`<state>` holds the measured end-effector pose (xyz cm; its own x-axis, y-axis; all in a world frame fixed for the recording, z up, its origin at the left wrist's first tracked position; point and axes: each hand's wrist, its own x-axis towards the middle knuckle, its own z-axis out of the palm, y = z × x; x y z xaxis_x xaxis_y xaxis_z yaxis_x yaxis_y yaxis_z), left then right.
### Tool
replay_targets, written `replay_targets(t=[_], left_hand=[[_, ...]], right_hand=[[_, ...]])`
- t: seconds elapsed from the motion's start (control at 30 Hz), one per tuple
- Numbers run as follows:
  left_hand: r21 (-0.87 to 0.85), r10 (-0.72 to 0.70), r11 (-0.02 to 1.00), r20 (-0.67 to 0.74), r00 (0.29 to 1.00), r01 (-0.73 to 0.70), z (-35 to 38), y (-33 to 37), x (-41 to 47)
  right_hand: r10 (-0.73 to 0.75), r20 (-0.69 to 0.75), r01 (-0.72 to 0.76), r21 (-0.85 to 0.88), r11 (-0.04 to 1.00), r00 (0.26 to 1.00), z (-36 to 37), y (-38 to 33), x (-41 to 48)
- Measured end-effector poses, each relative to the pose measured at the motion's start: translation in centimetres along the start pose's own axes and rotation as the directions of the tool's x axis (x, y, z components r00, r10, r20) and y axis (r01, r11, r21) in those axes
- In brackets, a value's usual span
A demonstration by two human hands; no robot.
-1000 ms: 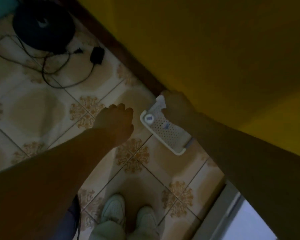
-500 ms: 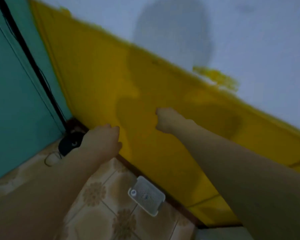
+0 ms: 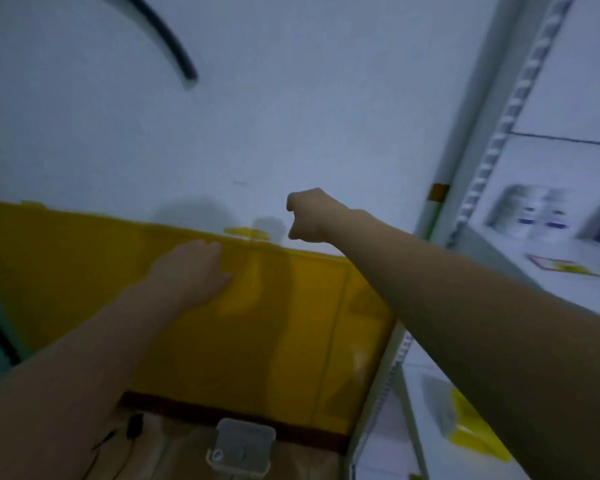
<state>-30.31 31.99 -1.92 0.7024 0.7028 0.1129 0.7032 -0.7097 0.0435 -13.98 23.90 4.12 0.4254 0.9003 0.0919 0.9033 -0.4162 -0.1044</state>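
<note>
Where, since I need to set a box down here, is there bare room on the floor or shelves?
Bare tile lies between the black plug and the white device, and from that device to the shelf post. The upper shelf is bare in front, before the yellow card; packets crowd its back. The lower shelf holds a yellow packet.

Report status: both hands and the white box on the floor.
Left hand relaxed, empty, before the yellow wall. Right hand curled, empty, higher. White box on the floor by the wall, no hand on it.
</note>
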Motion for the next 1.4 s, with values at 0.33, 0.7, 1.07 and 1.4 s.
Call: replay_targets(t=[0.33,0.7,1.07,1.4], left_hand=[[-0.155,0.397,0.893,-0.167,0.903,-0.422,-8.7,21.8,-5.5],[-0.102,0.49,0.853,-0.179,0.853,-0.511,-7.7,42.0,-8.4],[0.039,0.307,0.952,-0.117,0.944,-0.305,-4.5,47.8,-6.3],[-0.108,0.254,0.964,0.088,0.963,-0.245,-0.5,47.7,-3.9]], right_hand=[[0.241,-0.141,-0.25,-0.043,0.967,0.96,-12.5,14.0,-19.1],[0.375,-0.142,-0.385,-0.05,0.922,0.916,-13.7,32.4,-30.8],[0.216,-0.089,-0.211,0.057,0.976,0.972,-13.2,39.7,-26.7],[0.214,-0.228,-0.187,0.138,0.973,0.95,-11.1,39.1,-16.1]])
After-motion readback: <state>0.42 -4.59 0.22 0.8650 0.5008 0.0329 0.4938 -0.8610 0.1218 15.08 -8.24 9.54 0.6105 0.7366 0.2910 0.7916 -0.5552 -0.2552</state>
